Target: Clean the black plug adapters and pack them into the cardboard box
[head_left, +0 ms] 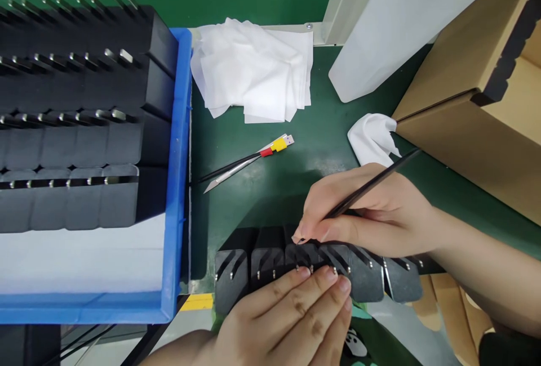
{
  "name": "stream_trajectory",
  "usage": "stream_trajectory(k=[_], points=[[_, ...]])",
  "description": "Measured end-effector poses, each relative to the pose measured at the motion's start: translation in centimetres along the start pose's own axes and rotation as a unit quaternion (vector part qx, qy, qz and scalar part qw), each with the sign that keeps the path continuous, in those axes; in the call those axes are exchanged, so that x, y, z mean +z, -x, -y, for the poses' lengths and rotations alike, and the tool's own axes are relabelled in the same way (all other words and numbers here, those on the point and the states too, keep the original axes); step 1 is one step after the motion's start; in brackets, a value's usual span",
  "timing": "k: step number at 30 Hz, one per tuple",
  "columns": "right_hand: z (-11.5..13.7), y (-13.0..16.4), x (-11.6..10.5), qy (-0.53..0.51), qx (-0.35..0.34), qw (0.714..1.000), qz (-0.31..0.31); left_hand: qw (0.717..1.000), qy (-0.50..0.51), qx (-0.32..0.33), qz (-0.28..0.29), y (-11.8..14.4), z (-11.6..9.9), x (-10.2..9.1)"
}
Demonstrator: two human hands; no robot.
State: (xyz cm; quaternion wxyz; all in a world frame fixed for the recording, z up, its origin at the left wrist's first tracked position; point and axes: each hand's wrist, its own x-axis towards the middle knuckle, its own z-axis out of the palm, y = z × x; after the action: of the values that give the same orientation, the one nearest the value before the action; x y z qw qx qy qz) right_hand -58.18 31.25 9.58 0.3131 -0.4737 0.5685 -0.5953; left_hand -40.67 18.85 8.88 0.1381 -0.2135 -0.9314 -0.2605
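Note:
In front of me, a row of several black power adapters [231, 281] stands side by side along the table's near edge, metal pins pointing towards me. My left hand [291, 321] is pressed against the middle of this row, fingers together and fingertips by the pins; its thumb is hidden. Pinched in my right hand [359, 211] is a thin black pen-like tool [372, 184]. Its tip reaches the top of a middle adapter, where my fingers partly cover it.
A blue tray [181, 129] at left holds rows of black adapters [80, 141]. White cloths [257, 70], a craft knife [230, 175] and a USB plug [282, 143] on a black cable lie behind the row. A crumpled cloth [372, 138] and cardboard box [456, 84] are at right.

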Motion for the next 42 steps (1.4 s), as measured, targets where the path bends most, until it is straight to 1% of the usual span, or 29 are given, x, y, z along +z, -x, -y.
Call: stream_trajectory(k=[4, 10, 14, 18, 27, 34, 39, 42], points=[[0.16, -0.05, 0.06, 0.007, -0.002, 1.000, -0.002, 1.000, 0.005, -0.007, -0.006, 0.27, 0.01, 0.12], [0.20, -0.06, 0.12, -0.003, 0.001, 1.000, -0.004, 0.998, 0.034, -0.020, -0.038, 0.76, -0.16, 0.22], [0.14, -0.07, 0.07, -0.007, 0.003, 1.000, 0.002, 0.998, 0.043, -0.031, -0.033, 0.64, -0.21, 0.06], [0.09, 0.01, 0.02, 0.004, -0.004, 1.000, -0.006, 0.998, 0.044, -0.029, -0.032, 0.57, -0.18, -0.08], [-0.09, 0.28, -0.05, -0.015, -0.004, 1.000, -0.005, 0.998, 0.046, -0.042, -0.023, 0.65, -0.32, 0.12], [-0.06, 0.74, -0.30, -0.017, 0.003, 1.000, -0.010, 0.999, 0.040, -0.034, -0.016, 0.44, -0.18, -0.26], [0.12, 0.76, -0.30, -0.022, -0.010, 1.000, -0.014, 0.998, 0.040, -0.039, -0.009, 0.21, -0.20, -0.40], [0.16, 0.74, -0.23, -0.027, 0.004, 1.000, -0.015, 0.998, 0.049, -0.036, -0.012, 0.16, -0.21, -0.39]])
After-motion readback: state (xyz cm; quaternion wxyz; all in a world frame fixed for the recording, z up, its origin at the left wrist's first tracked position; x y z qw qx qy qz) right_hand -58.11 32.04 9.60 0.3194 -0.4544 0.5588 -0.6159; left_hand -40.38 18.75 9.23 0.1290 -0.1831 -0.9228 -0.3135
